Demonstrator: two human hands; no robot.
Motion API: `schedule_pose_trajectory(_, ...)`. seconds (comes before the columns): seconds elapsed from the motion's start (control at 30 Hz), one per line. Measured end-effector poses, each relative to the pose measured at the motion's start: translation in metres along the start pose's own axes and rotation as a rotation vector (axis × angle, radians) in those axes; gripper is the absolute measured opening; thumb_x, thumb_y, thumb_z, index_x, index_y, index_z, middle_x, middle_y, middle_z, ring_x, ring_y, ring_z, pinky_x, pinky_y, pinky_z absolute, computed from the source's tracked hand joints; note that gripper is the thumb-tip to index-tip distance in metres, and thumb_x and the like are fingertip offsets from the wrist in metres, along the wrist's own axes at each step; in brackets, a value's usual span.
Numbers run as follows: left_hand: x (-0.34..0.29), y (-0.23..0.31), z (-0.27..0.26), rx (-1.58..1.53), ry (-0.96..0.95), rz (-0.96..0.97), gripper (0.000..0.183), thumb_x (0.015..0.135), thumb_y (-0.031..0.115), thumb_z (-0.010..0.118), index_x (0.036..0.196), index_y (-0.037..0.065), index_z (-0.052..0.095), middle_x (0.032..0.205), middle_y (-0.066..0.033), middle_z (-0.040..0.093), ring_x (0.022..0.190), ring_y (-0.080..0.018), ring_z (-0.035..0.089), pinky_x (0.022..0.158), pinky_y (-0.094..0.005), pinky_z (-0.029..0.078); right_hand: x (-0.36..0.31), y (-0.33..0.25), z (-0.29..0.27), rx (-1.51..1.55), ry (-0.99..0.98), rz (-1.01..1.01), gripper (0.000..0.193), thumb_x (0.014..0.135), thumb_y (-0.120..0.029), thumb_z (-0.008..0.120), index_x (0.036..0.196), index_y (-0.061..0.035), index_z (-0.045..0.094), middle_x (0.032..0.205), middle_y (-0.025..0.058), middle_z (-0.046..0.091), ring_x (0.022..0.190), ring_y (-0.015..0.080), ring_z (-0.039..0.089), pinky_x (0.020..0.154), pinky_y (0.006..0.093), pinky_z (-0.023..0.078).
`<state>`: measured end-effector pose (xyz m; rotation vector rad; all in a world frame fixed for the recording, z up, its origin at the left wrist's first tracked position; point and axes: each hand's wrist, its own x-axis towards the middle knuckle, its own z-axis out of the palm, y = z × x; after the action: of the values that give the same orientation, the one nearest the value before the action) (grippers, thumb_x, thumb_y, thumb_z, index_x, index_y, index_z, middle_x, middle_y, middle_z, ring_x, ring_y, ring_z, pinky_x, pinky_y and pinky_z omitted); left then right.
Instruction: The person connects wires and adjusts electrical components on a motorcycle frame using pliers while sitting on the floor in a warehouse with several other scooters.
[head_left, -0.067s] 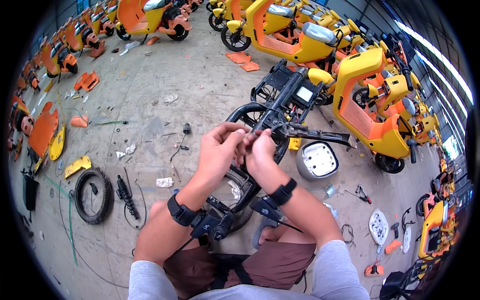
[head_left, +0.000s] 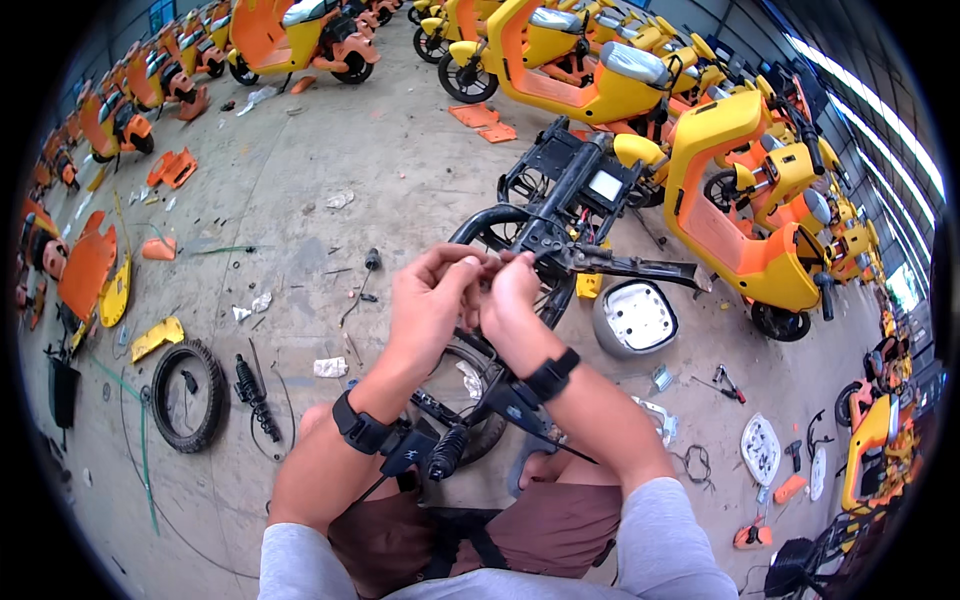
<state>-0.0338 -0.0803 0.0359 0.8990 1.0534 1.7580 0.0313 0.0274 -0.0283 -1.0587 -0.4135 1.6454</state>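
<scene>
A stripped black scooter frame (head_left: 580, 182) lies on the floor in front of me, with a wheel showing below my hands. Over its middle my left hand (head_left: 428, 295) and my right hand (head_left: 508, 293) meet, fingers curled and fingertips pinched together. Whatever sits between the fingertips is too small and too covered to name. A dark metal arm (head_left: 640, 266), perhaps a stand or bracket, juts from the frame to the right of my right hand. Nearer me, under my wrists, is a black shock absorber (head_left: 446, 455).
A white and grey rounded housing (head_left: 636, 318) stands right of the frame. At left lie a black tyre (head_left: 188, 396) and another shock absorber (head_left: 256, 398). Pliers (head_left: 730, 385) and a white panel (head_left: 760, 450) are on the right. Yellow scooters (head_left: 720, 200) crowd the far side.
My hands have shifted very slightly left with the fingertips still together. The view has moved a little; the parts on the floor stay put.
</scene>
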Motion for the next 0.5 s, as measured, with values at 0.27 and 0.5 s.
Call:
schedule_pose_trajectory(0.27, -0.006, -0.002, 0.007, 0.105, -0.034, 0.036, 0.016, 0.092, 0.012, 0.055, 0.096, -0.002, 0.062, 0.058, -0.0047, 0.056, 0.044, -0.0098, 0.051, 0.040, -0.0218, 0.039, 0.011, 0.004, 0.001, -0.027, -0.166, -0.107, 0.043, 0.104, -0.034, 0.028, 0.114, 0.0004, 0.051, 0.093, 0.0131, 0.067, 0.075, 0.0195, 0.064, 0.065, 0.0304, 0.051)
schedule_pose_trajectory(0.5, -0.010, -0.001, 0.009, 0.128, -0.080, -0.018, 0.016, 0.093, 0.011, 0.055, 0.097, -0.002, 0.063, 0.061, -0.0036, 0.058, 0.047, -0.0080, 0.053, 0.043, -0.0204, 0.042, -0.037, -0.076, -0.093, -0.627, -0.467, -0.072, 0.037, 0.102, -0.034, 0.042, 0.108, -0.0005, 0.058, 0.060, 0.0003, 0.050, 0.049, 0.0081, 0.046, 0.044, 0.0218, 0.039)
